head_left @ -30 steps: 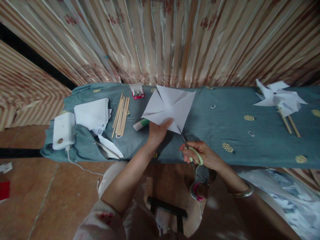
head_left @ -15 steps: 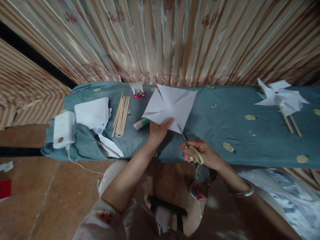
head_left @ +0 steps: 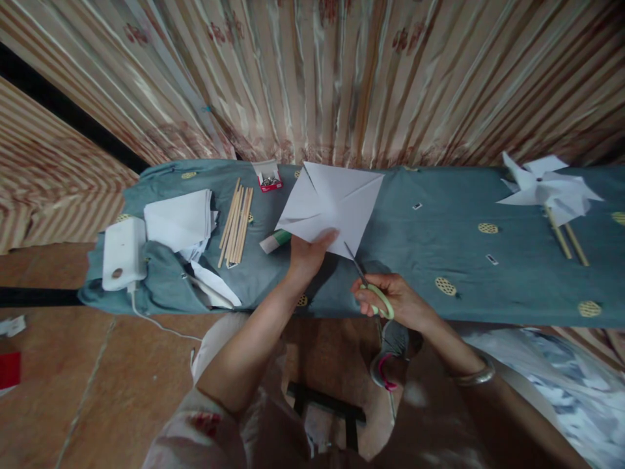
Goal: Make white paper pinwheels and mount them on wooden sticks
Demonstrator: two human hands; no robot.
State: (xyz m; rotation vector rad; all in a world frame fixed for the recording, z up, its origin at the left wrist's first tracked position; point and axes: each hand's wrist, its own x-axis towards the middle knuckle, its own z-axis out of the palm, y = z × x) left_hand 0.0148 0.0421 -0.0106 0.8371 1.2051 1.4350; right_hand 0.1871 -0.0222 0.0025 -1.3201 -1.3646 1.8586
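Observation:
A square of white paper (head_left: 342,202) with slits running in from its corners is held above the cloth-covered table. My left hand (head_left: 310,255) grips its near edge, thumb on top and fingers hidden underneath. My right hand (head_left: 385,294) is closed round the light green handles of the scissors (head_left: 379,301). The scissor blades lie at the paper's near right corner, pointing towards its middle. Partly under the paper's left side is a green and white tube (head_left: 275,241).
Wooden sticks (head_left: 236,225), a red box of small metal pieces (head_left: 269,177), stacked paper (head_left: 180,218) and a white device with a cable (head_left: 124,254) are at the left. Paper pinwheels (head_left: 549,189) on sticks lie at the far right of the green cloth (head_left: 469,286).
The paper and my left hand have shifted very slightly left. The scissors have moved a touch left too, with my right hand almost in the same place.

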